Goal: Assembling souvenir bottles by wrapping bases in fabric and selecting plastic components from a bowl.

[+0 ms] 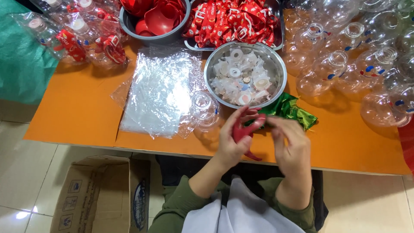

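My left hand (233,140) grips a red plastic part (246,131) with a curved tail that points down toward the table edge. My right hand (290,144) is closed around its other side, fingers meeting the left hand's fingers over the part. A crumpled green foil piece (291,110) lies just behind both hands, touching them. A clear round bottle (205,108) stands to the left of my left hand. Behind it a steel bowl (276,64) holds several small white plastic rings and caps.
The orange table (77,108) carries a stack of clear plastic bags (159,92), a bowl of red caps (155,21), a tray of red ribbons (233,21) and several clear bottles (345,64) at right. An open cardboard box (103,194) stands on the floor at left.
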